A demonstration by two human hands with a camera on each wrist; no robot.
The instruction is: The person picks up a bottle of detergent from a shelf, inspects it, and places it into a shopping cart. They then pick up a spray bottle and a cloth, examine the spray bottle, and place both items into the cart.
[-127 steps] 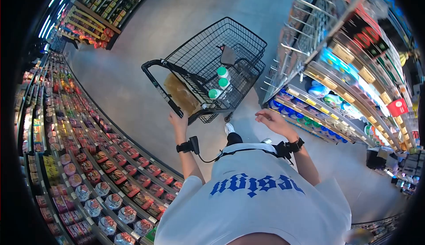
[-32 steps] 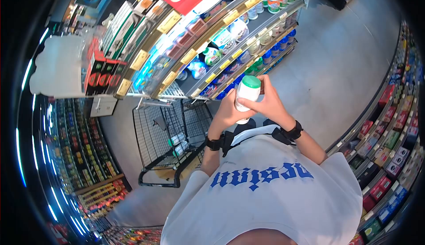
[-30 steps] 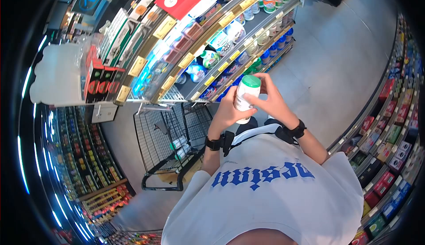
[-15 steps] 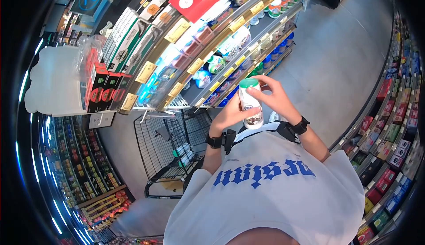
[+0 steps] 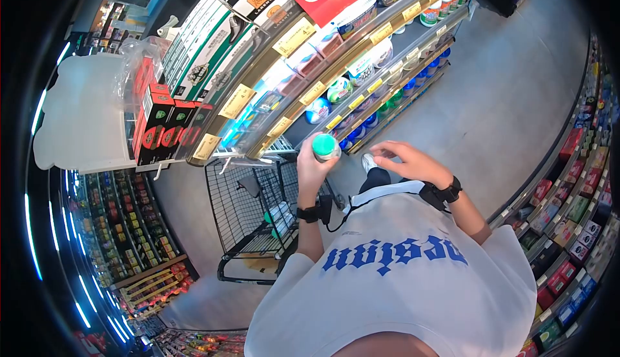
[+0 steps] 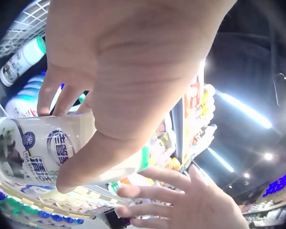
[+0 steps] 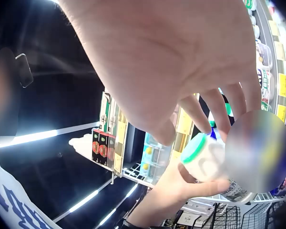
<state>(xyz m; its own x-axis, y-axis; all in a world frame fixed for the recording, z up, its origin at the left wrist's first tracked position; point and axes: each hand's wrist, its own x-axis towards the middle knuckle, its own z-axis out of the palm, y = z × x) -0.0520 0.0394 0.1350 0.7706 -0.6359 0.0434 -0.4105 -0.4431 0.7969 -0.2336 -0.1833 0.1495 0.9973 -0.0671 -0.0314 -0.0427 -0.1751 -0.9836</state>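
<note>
- The left hand is grasping a white bottle. The left wrist view shows the thumb pressed along one side of the body and the fingers curled round the other.
- The bottle sits upright in that hand. Its green cap is uppermost and faces the head camera. The label carries blue print and a dark picture.
- The right hand is released, with fingers loosely spread and slightly bent, gripping nothing.
- The right hand lies level with the left hand and just to its right. It is near the bottle but apart from it, with a strip of floor showing between its fingertips and the cap.
- In the right wrist view those fingers hang in front of the cap. Part of that picture is blurred, so the head view settles the gap.
- A black wire cart stands on the floor below the left hand and to its left. Several cart bottles, white with green caps, lie in its basket.
- A shelf runs ahead of both hands, beyond the bottle. It carries rows of bottles and tubs behind yellow price tags.
- Red-and-black cartons are stacked well to the left of the left hand, higher up.
- Each wrist wears a black strap, and a cable trails from the left one.
</note>
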